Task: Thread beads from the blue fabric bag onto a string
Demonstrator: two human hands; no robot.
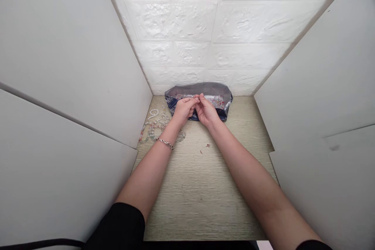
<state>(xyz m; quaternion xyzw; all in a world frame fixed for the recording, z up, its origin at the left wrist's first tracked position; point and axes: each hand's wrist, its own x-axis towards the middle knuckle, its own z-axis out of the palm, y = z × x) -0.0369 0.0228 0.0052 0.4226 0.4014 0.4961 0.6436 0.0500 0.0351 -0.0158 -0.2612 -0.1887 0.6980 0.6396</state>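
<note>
My left hand (184, 109) and my right hand (206, 111) meet at the fingertips over the front of an open bag (228, 101), dark blue outside and silvery grey inside. Small clear, pink and red beads (219, 100) lie in the bag. Thumb and fingers are pinched together on my left hand. My right hand is turned palm up, its thumb closed toward the fingers. Whatever lies between the fingertips is too small or too hidden to make out. A silver chain bracelet (165, 143) circles my left wrist.
Several bead strands (152, 127) lie on the wooden surface (202, 191) left of the bag, partly behind my left forearm. Two small reddish bits (208, 145) lie in front of the bag. White panels (73, 66) rise on both sides, and a white brick-pattern wall (193, 19) stands behind.
</note>
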